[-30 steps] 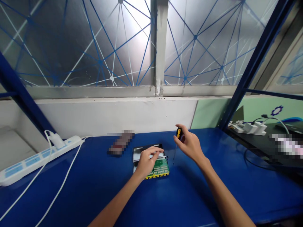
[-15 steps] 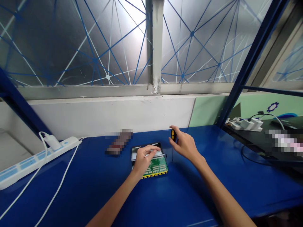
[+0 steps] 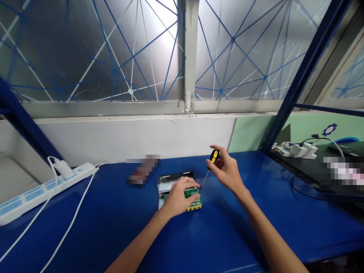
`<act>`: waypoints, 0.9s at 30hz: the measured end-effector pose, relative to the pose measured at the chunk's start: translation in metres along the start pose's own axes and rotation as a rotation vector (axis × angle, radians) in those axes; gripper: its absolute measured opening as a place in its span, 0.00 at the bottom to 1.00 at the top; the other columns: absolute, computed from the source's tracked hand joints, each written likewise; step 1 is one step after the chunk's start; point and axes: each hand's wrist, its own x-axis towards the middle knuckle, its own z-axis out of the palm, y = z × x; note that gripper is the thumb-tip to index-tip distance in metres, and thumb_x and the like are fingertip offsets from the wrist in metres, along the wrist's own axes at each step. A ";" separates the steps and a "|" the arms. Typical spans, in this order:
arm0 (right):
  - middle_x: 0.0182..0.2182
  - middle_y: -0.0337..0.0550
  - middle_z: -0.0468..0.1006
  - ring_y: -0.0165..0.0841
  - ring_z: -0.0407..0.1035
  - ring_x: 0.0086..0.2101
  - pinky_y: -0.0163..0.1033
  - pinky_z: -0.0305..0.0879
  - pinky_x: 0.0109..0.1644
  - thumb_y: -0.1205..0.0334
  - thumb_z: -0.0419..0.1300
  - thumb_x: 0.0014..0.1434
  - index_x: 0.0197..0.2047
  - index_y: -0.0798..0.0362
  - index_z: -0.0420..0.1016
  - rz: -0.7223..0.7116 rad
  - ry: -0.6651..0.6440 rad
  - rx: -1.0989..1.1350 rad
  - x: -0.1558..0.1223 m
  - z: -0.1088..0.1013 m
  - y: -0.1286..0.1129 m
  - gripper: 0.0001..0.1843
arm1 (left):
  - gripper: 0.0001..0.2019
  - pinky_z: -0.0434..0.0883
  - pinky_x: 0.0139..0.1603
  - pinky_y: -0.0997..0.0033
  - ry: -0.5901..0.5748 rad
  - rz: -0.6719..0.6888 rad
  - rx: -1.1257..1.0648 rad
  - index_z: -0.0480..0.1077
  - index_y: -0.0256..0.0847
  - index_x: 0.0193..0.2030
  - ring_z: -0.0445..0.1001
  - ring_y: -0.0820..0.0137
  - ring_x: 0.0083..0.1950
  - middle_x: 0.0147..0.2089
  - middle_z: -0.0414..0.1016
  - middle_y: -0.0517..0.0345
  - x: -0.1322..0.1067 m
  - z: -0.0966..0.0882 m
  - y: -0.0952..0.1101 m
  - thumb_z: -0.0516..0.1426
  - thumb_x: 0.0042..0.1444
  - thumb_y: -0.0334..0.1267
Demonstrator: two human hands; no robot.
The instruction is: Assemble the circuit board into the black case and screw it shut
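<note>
My right hand (image 3: pixel 226 170) grips a black-and-yellow screwdriver (image 3: pixel 214 157). The shaft slants down to the left, its tip beside a small dark fitting (image 3: pixel 200 188) at the right side of an opened device. That device is a shallow metal case with a green circuit board (image 3: pixel 195 201) and a row of yellow connectors (image 3: pixel 193 207) on its front edge. Its pale metal panel (image 3: pixel 166 184) tilts up at the back. Over the board lies my left hand (image 3: pixel 182 195), holding it with thumb and fingers bent toward the right side. The palm hides much of the board.
A white power strip (image 3: pixel 42 193) with a plugged-in adapter (image 3: pixel 63 168) and white cables lies at the left. A blurred-out object (image 3: pixel 143 171) rests behind the device. Blue frame posts flank the blue table (image 3: pixel 113 227). More plugs (image 3: pixel 301 149) sit on a black surface at the right.
My left hand has moved right and forward over the board, its fingers spreading from a pinch. The screwdriver has gone from upright to slanted, its tip now at the device's right side.
</note>
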 end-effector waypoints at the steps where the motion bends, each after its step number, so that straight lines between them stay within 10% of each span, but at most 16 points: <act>1: 0.23 0.33 0.71 0.30 0.69 0.20 0.33 0.63 0.26 0.58 0.56 0.59 0.58 0.50 0.62 0.001 0.008 0.046 0.000 0.000 -0.001 0.24 | 0.09 0.70 0.50 0.63 -0.003 -0.004 0.008 0.79 0.43 0.40 0.75 0.62 0.46 0.44 0.78 0.52 0.000 0.001 -0.001 0.64 0.50 0.34; 27: 0.25 0.35 0.74 0.30 0.71 0.21 0.34 0.68 0.28 0.56 0.58 0.59 0.60 0.52 0.62 -0.046 0.035 0.104 -0.004 0.003 -0.010 0.26 | 0.04 0.70 0.45 0.66 0.059 0.042 -0.014 0.80 0.40 0.33 0.75 0.64 0.42 0.38 0.78 0.53 0.002 0.004 -0.005 0.62 0.55 0.35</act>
